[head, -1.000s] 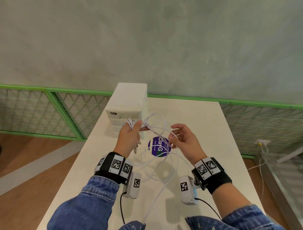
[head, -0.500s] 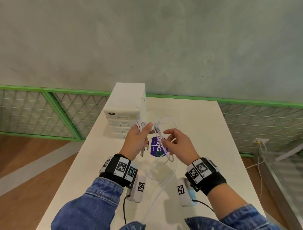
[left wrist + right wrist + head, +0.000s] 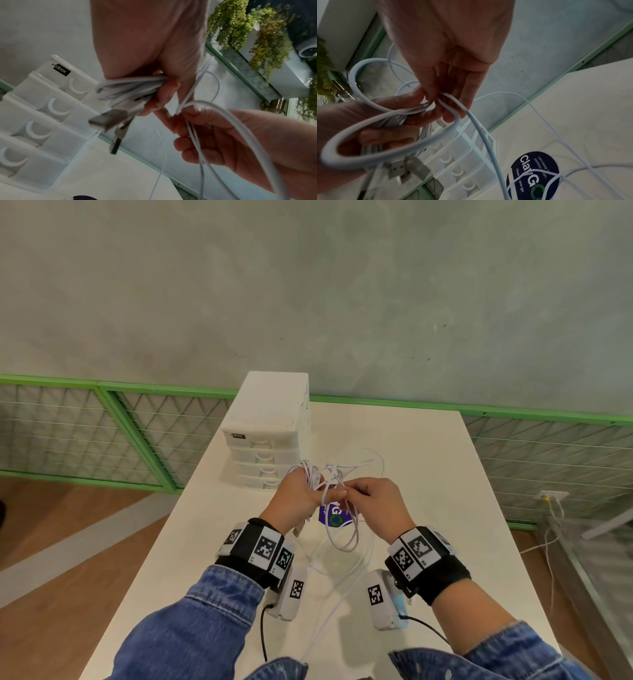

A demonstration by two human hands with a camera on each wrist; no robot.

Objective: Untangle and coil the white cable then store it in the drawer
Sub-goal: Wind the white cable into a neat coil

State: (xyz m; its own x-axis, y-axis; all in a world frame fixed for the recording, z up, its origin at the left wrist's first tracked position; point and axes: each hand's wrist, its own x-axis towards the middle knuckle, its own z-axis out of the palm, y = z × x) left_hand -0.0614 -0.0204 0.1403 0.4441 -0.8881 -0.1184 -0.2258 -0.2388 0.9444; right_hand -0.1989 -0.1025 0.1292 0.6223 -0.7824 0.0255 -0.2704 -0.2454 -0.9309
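My left hand (image 3: 301,491) grips a bundle of coiled white cable (image 3: 126,88) above the table, and USB plugs (image 3: 108,120) hang below its fingers. Right beside it, my right hand (image 3: 373,501) pinches a strand of the same cable (image 3: 452,102) at the left thumb. Loose loops (image 3: 346,535) hang down between both wrists and trail over the table toward me. The white drawer unit (image 3: 267,436) stands just behind my left hand, all its drawers closed.
A round dark-blue sticker (image 3: 334,517) lies on the white table (image 3: 445,508) under the hands. Green mesh fencing (image 3: 102,433) runs behind and on both sides. Another white cable (image 3: 551,525) hangs from a wall socket on the right.
My right hand has moved left to meet the left hand, bringing a cable strand to it. The wide loop between the hands has closed up.
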